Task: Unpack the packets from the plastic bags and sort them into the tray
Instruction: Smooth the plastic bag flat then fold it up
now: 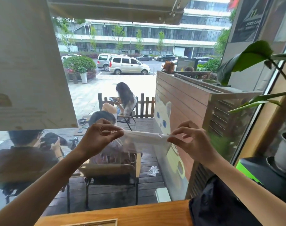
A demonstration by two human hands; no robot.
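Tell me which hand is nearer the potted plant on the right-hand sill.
Right. The right hand pinches the right end of the clear plastic bag, on the side toward the plant pot. The left hand pinches the bag's far end, farther from the pot.

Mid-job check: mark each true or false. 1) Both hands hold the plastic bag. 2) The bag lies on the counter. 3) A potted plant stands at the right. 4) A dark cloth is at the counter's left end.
1) True: the left hand and right hand pinch the plastic bag at its ends.
2) False: it is held in the air above the counter.
3) True: the potted plant is there.
4) False: the dark cloth is at its right end.
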